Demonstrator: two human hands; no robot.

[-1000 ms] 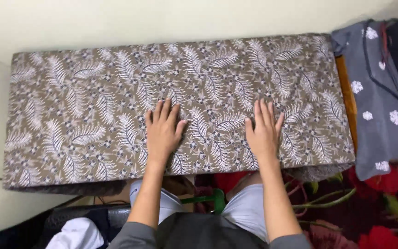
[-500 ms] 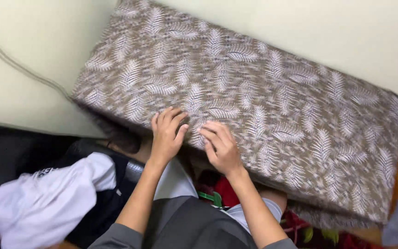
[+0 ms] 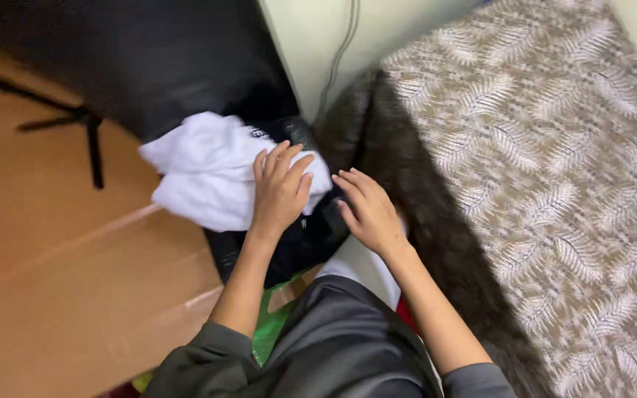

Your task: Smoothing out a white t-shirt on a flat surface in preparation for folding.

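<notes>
I count two hands of mine: left hand (image 3: 280,190), right hand (image 3: 369,211). One white cloth (image 3: 208,173). One black bag (image 3: 289,236) under it. One leaf-print cloth (image 3: 554,162). One cable (image 3: 340,51) on the wall. One black chair (image 3: 141,59).

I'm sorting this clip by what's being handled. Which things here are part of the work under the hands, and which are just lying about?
In hand:
- left hand resting on the white cloth
- right hand open, just beside it
- black container under the cloth

Lying about:
- leaf-patterned cover
- grey cable on the wall
- wooden floor
</notes>
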